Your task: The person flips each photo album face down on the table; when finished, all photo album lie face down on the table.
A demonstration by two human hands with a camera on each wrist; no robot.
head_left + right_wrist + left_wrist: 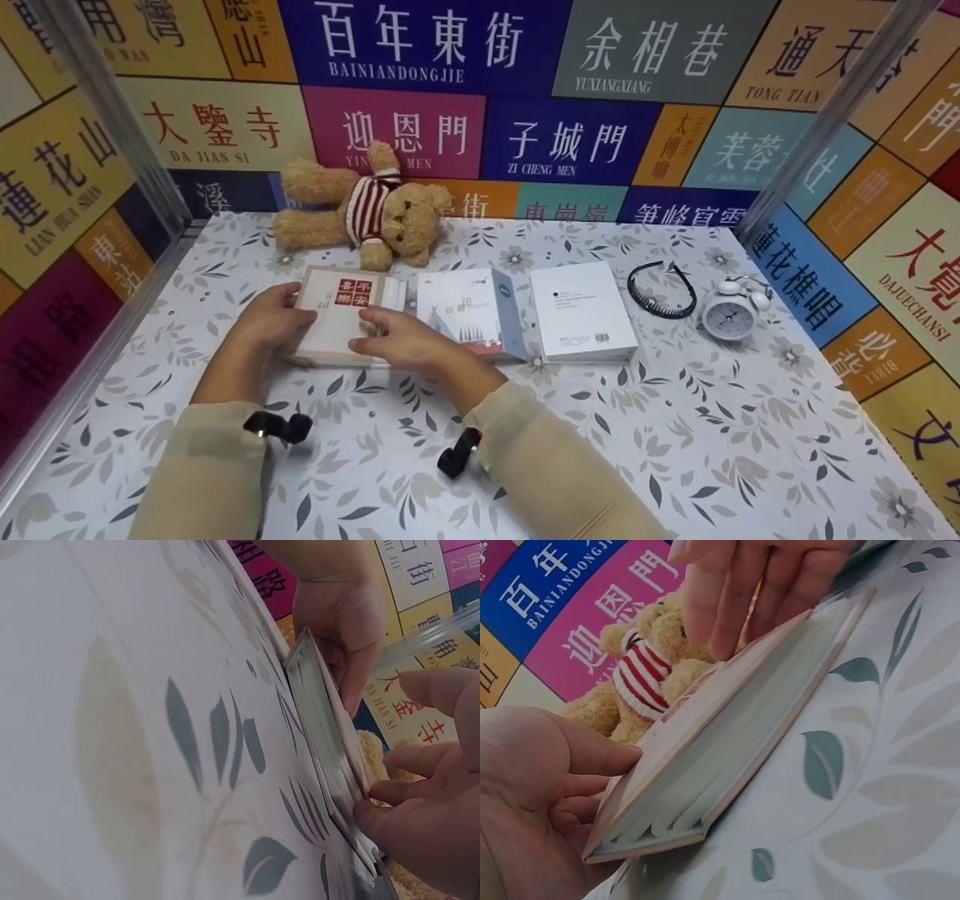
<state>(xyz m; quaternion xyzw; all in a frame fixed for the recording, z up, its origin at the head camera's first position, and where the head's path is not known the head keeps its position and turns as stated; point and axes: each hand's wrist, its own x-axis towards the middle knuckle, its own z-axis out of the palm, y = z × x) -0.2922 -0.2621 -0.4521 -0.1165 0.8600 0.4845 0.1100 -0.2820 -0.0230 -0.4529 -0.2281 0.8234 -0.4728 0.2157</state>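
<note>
A thick beige photo album (330, 311) with red printed characters on its cover lies at the left of the row of books. My left hand (274, 319) holds its left side, thumb on the cover and fingers under the edge, as the left wrist view shows. That side looks slightly raised from the table. Over the right part of the cover, my right hand (409, 337) has its fingers loosely extended. In the right wrist view its fingertips (369, 816) are right at the album's edge. Pale inner pages (727, 754) show between the two covers.
A teddy bear (367, 214) in a striped sweater lies behind the album. To the right stand a white-and-blue book (465, 307), a white book (581, 311), a black headband (634, 292) and a white alarm clock (727, 316). Printed panels (420, 45) wall the table's back and sides.
</note>
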